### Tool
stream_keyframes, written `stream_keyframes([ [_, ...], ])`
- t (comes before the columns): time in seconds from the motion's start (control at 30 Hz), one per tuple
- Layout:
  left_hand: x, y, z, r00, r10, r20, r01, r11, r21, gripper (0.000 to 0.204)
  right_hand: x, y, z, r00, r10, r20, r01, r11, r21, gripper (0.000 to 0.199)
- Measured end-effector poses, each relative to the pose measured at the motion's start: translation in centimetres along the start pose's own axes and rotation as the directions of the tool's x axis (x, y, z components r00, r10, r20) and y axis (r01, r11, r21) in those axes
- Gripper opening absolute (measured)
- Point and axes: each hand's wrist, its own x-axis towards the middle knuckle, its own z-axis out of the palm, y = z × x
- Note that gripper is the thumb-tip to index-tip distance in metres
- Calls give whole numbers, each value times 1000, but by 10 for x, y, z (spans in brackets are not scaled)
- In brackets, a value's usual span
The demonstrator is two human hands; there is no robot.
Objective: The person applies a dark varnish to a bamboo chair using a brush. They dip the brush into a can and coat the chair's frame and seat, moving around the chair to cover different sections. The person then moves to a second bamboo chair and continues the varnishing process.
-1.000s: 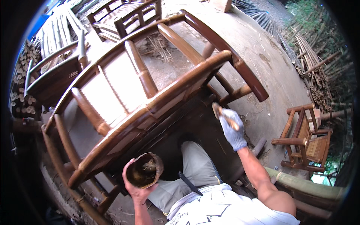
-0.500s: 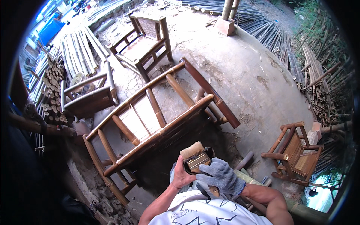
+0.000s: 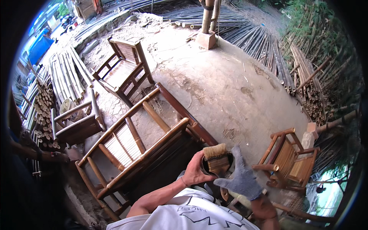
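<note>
Long, glossy brown bamboo settee (image 3: 145,156), ahead; grey-gloved right hand (image 3: 244,179), fingers splayed; bare left hand (image 3: 194,170), grasping a dark round cup (image 3: 230,164). Between both hands I see a flat, pale-bristled brush (image 3: 217,158) across the cup's mouth.

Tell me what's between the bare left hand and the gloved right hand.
Head view: a wide brush and the dark cup lie between the left hand and right hand.

Container (image 3: 204,168) partly hidden, shirt (image 3: 168,214) cut off
</note>
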Motion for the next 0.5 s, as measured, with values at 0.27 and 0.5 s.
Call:
stream_keyframes([
  [0.27,112,-40,72,1000,14,-22,-13,999,47,95,77,69,-39,983,154,-101,-170,968,-186,133],
  [0.5,225,-93,128,998,67,12,-69,981,184,115,155,173,-106,989,135,-66,-147,960,-239,133],
])
